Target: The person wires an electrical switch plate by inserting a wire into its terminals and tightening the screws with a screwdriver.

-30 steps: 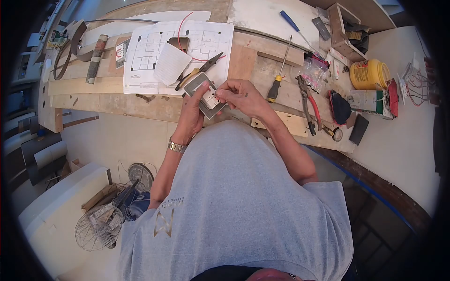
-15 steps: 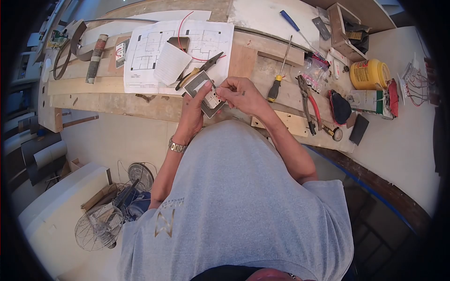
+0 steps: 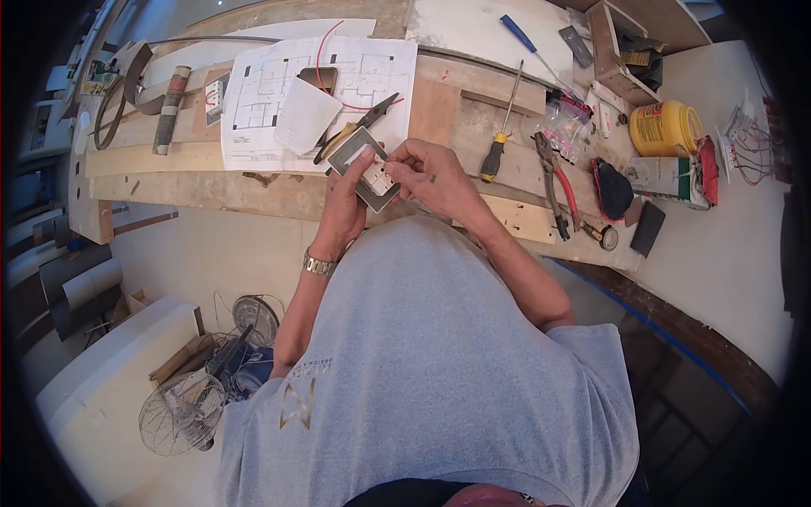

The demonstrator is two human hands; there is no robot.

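My left hand (image 3: 341,207) grips a grey-framed electrical wall plate (image 3: 380,201) by its left side, thumb across the front. Set in the frame is a white insert (image 3: 376,179) with small dark openings. The plate is tilted, just over the bench's front edge. At its right side, my right hand (image 3: 436,173) is closed in a pinch, fingertips against the insert. Anything between those fingertips is too small to make out. Close behind the plate lie pliers (image 3: 372,118) with yellowish handles, on a printed floor plan (image 3: 253,93).
On the plan are folded white paper (image 3: 306,114), a dark phone-like object (image 3: 319,80) and a red wire (image 3: 319,51). To the right lie a yellow-black screwdriver (image 3: 492,159), red-handled pliers (image 3: 564,198), and a yellow tub (image 3: 667,128). A fan (image 3: 182,414) stands low left.
The wall plate has turned to face upward more, showing more of its frame and insert. My right fingertips have shifted slightly down along the insert. My left hand keeps its hold.
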